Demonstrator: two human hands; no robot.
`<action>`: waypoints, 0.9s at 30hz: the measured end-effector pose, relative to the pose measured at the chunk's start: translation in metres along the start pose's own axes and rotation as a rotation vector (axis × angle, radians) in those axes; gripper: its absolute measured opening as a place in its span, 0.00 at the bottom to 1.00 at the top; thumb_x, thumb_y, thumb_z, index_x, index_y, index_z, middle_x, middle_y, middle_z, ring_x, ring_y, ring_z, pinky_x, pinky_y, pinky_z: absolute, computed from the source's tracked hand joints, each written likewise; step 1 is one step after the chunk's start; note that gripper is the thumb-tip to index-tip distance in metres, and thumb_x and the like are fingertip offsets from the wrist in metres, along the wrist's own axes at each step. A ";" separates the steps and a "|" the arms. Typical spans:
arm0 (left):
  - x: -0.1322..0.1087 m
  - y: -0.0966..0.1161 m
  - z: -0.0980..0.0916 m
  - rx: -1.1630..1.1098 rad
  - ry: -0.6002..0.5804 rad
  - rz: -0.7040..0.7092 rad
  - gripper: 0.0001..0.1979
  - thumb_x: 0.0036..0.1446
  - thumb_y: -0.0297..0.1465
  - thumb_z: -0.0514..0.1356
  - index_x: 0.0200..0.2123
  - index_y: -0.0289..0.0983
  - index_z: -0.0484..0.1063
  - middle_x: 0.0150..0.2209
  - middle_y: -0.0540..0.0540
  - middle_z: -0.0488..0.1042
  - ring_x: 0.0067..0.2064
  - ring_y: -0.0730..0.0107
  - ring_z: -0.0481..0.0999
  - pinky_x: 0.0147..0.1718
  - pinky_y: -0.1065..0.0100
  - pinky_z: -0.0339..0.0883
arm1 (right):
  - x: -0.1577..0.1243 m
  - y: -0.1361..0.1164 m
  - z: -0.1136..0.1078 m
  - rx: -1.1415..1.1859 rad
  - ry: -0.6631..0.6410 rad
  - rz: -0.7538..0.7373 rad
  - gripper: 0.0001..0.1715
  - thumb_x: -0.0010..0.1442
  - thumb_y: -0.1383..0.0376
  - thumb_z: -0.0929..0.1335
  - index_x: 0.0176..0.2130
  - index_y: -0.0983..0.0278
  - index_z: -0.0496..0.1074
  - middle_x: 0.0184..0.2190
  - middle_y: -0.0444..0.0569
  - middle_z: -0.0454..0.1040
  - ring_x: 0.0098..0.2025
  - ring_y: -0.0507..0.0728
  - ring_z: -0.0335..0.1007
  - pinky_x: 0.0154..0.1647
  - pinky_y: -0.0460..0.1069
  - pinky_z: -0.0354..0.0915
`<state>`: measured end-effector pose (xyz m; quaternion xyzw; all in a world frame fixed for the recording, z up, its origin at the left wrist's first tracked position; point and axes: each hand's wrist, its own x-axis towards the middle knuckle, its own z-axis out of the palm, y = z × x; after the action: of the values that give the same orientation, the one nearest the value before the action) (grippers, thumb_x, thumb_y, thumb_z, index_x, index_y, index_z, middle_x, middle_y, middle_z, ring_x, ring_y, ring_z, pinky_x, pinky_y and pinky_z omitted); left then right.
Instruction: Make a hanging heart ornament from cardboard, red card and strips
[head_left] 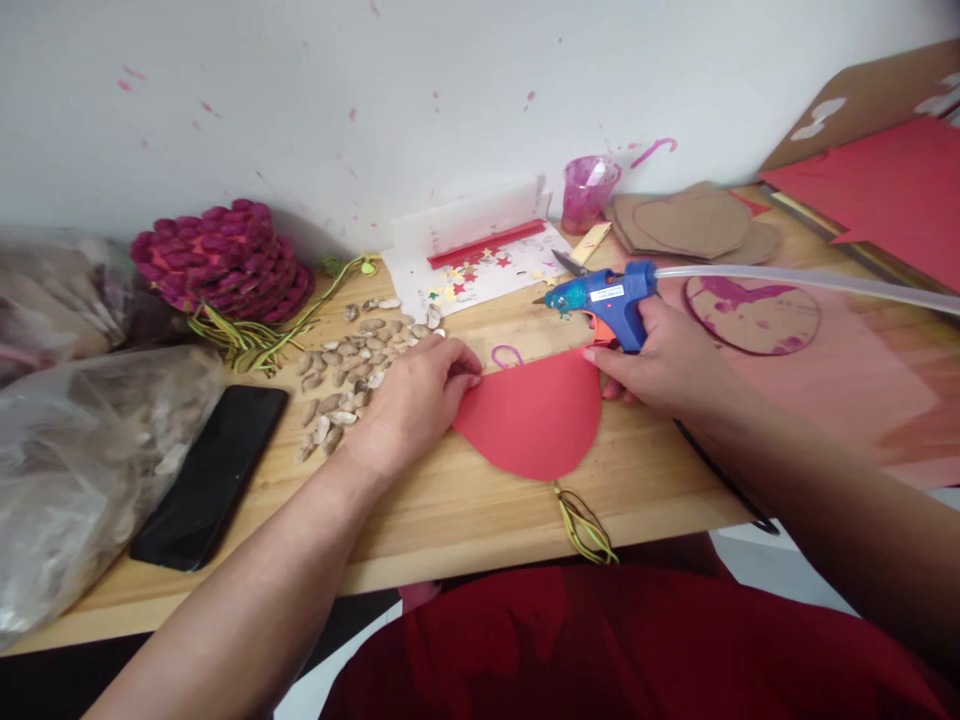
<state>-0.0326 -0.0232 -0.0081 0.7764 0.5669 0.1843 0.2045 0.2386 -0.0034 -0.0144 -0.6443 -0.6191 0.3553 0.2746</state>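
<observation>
A red paper piece [532, 415] with a rounded lower edge lies in front of me on the wooden table. My left hand [424, 380] pinches its upper left corner between thumb and fingers. In my right hand [667, 355] is a blue hot glue gun [611, 295], its nozzle pointing left above the table. The right thumb also touches the paper's upper right corner. A yellow-green tassel [581, 525] hangs from below the paper over the table edge, and a small purple loop [508, 355] shows at its top. Whatever lies under the paper is hidden.
Peanut shells [337, 375] are scattered beside my left hand. Left of them are a black phone [214, 475], a plastic bag [90, 450] and stacked magenta pieces [225, 260]. Behind stand a pink-stained cup [589, 190] and cardboard shapes [690, 220]. Red sheets [892, 180] lie right.
</observation>
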 end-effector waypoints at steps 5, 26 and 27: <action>-0.001 0.001 -0.005 0.003 0.174 0.053 0.09 0.64 0.26 0.58 0.42 0.37 0.78 0.40 0.45 0.80 0.42 0.64 0.78 0.47 0.64 0.72 | 0.000 0.000 0.000 -0.012 0.009 -0.023 0.22 0.54 0.63 0.75 0.46 0.61 0.67 0.20 0.43 0.75 0.18 0.58 0.74 0.17 0.51 0.69; -0.024 0.014 0.021 0.220 -0.170 0.621 0.22 0.72 0.27 0.50 0.66 0.32 0.66 0.68 0.38 0.65 0.71 0.55 0.59 0.66 0.53 0.64 | -0.002 -0.006 0.002 -0.052 0.027 -0.063 0.19 0.55 0.66 0.73 0.46 0.61 0.67 0.22 0.40 0.75 0.18 0.57 0.75 0.28 0.53 0.75; -0.024 0.014 0.022 0.237 -0.190 0.622 0.23 0.73 0.27 0.49 0.67 0.33 0.64 0.69 0.38 0.63 0.72 0.55 0.57 0.67 0.52 0.63 | -0.002 -0.006 0.002 -0.048 0.025 -0.060 0.19 0.55 0.66 0.73 0.46 0.61 0.66 0.21 0.40 0.75 0.18 0.57 0.75 0.27 0.53 0.75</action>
<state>-0.0168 -0.0529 -0.0202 0.9442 0.2987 0.0976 0.0990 0.2332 -0.0047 -0.0108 -0.6364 -0.6429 0.3239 0.2772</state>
